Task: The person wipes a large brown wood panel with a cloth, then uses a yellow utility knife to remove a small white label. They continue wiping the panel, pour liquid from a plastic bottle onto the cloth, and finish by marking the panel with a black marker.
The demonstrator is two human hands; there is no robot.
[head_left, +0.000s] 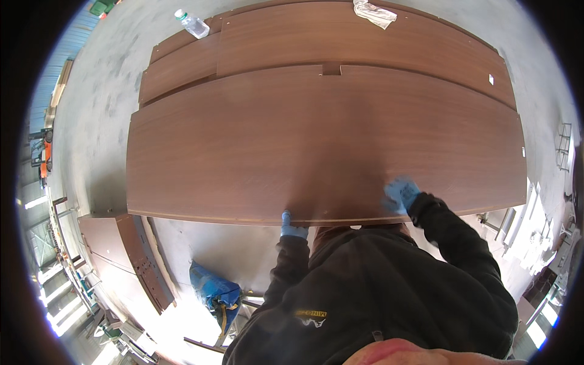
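Observation:
A large brown wood-grain panel [243, 140] lies flat in front of me, its long near edge close to my waist. My left hand [293, 227], in a blue glove, is closed on that near edge, one digit on top and the others at the edge. Over the near right part of the panel is my right hand [401, 194], also blue-gloved. Motion smears its fingers, so I cannot tell whether it holds anything or touches the surface. A shadow falls across the panel between my hands.
Behind lie more brown panels [359, 36], bearing a clear plastic bottle [193, 25] and a white cloth [374, 14]. At lower left stand a brown board stack [115, 249] and a blue bag [216, 289]. An orange forklift [45, 152] is far left; metal racks [564, 146] stand right.

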